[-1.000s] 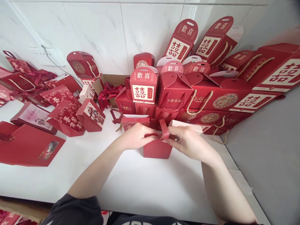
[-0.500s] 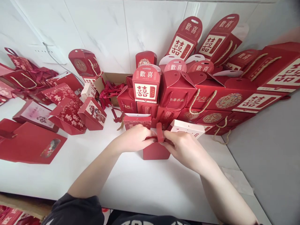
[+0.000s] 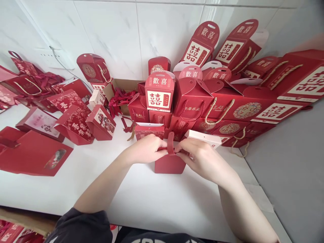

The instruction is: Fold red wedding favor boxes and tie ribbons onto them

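We had the small red box (image 3: 169, 164) mid-tabletop (image 3: 152, 199), just in front of the stacked gift boxes (image 3: 192, 98) along the back edge. Left hand (image 3: 146, 148) and right hand (image 3: 199, 157) pinched the red ribbon (image 3: 171, 143) from both sides, fingers clamped tight, so its loop stood upright over the box.

Head camera looks forward and down, close over the white table (image 3: 157, 202).

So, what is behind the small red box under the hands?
An open red box, a pale box and stacked red boxes. The left hand and right hand, pinching the ribbon, cover the top of the small red box.
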Tool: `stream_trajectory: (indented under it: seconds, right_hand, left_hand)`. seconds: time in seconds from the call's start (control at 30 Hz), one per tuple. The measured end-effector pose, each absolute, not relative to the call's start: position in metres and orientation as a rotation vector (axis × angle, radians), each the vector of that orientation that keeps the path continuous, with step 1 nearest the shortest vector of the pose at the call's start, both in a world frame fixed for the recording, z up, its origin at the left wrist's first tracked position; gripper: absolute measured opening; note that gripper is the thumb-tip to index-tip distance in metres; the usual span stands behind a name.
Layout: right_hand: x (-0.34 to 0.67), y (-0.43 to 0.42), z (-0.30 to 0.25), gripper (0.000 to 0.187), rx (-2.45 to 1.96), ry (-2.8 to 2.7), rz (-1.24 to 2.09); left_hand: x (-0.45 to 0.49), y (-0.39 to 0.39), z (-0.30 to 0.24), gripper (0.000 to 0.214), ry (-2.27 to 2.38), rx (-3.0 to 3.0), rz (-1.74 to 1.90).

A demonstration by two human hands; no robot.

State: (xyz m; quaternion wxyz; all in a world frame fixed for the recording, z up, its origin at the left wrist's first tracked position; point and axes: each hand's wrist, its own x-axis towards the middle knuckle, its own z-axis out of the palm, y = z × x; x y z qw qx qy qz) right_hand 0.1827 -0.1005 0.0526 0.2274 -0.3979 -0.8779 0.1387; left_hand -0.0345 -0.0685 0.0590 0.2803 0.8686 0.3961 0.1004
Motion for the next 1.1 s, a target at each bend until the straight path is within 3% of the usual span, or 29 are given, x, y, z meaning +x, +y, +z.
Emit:
stream_trajectory:
  seconds: [0.2,0.63,1.03,1.1]
  right_hand:
    - [0.186,-0.098,0.053,0.019,-0.899,-2.561,0.191]
    - [0.176,-0.100,0.048,0.018,-1.080,-2.464,0.071]
    - [0.182,-0.091,0.051,0.005,-1.158,-2.154,0.612]
    - [0.187,-0.091,0.055,0.013,-1.134,-2.158,0.624]
  left_hand:
    - [-0.036,-0.067,0.055,0.022,1.008,2.295,0.315]
    - [-0.037,-0.068,0.057,0.028,1.062,2.334,0.282]
    - [-0.033,-0.060,0.051,0.031,1.111,2.213,0.495]
    - [-0.034,-0.057,0.049,0.029,1.040,2.183,0.492]
